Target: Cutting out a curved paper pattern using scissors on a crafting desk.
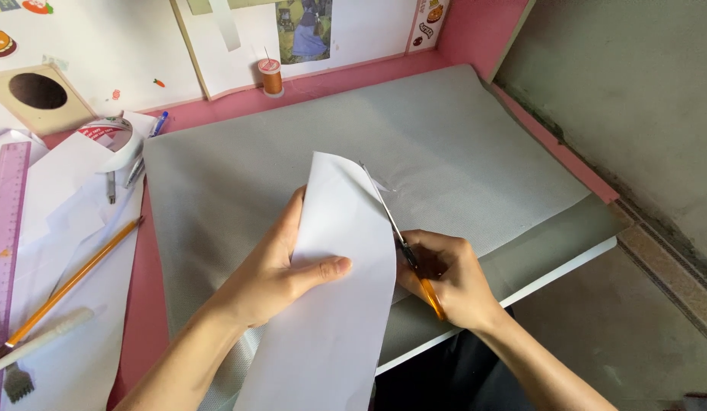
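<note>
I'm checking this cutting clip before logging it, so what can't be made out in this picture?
Head view only:
- Scissors: the handles are mostly hidden inside the right hand; only the blades and a bit of orange show.
- White paper: its lower end is cut off by the bottom edge.
- Left hand: the fingers sit behind the paper; only the thumb shows.
- Grey fabric: the paper hides whether it is being cut too.

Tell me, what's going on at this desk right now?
A person is cutting a white paper sheet with orange-handled scissors. The left hand pinches the sheet from its left edge, thumb on top; the right hand works the scissors along the sheet's right edge, blades pointing away. The paper lies over grey fabric on a pink desk. A pencil, a ruler and a thread spool sit off to the side.
</note>
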